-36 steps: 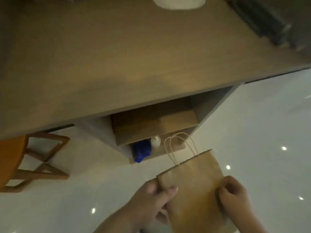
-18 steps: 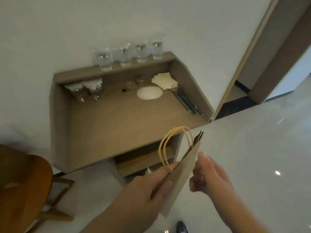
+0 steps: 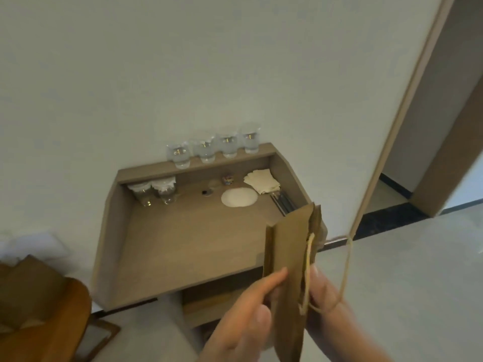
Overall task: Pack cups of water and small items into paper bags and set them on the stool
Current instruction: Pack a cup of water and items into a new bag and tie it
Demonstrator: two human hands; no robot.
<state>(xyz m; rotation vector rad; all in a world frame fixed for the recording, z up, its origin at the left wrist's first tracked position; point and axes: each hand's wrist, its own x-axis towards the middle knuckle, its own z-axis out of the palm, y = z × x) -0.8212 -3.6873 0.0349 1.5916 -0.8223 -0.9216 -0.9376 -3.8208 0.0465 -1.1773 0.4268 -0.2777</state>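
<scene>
Between the two hands, at the near right, hangs a flat brown paper bag [image 3: 287, 246], off the desk and in front of its near right corner. The left hand [image 3: 251, 317] pinches the bag's left edge, thumb laid across the near face. The right hand [image 3: 324, 296] grasps the right edge, thumb showing and fingers hidden behind the paper, and one twine handle [image 3: 309, 259] droops across that wrist.

Empty, the bag looks light, thin and easily creased. It should open best with a pull on both sides of the mouth, and once a cup is inside I would support it under the base, not by the twine alone.

Beyond it the desk [image 3: 183, 244] carries four cups of water [image 3: 227, 145] on its far ledge. Two covered cups [image 3: 154, 192] stand beneath at the left, with napkins [image 3: 261, 180] and a white disc [image 3: 239, 197] to their right. The orange stool [image 3: 47, 322] sits at the near left.

Half a second ago the bag was edge-on with both handles standing up. Now its broad face is turned toward the camera and the handles have flopped down.
</scene>
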